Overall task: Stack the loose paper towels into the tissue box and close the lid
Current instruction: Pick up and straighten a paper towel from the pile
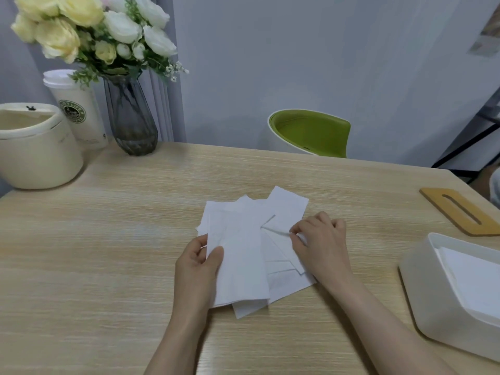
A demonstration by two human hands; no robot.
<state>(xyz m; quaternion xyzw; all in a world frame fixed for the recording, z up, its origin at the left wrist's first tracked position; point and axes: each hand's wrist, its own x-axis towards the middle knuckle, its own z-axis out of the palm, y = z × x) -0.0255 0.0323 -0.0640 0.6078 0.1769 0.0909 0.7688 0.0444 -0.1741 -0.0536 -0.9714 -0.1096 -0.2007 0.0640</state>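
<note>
Right hand (319, 239) pinches a paper towel (286, 212) from the fanned pile mid-table; left hand (201, 263) grips the stacked sheets (238, 255). The open tissue box (422, 288) lies at four o'clock, nearer the right

You have the loose white paper towels (243, 255) fanned in an overlapping pile at the table's middle, toward its near edge. Your white tissue box (422, 288) sits open by the right edge, towels inside; its wooden slotted lid (446, 209) lies flat beyond it.
</note>
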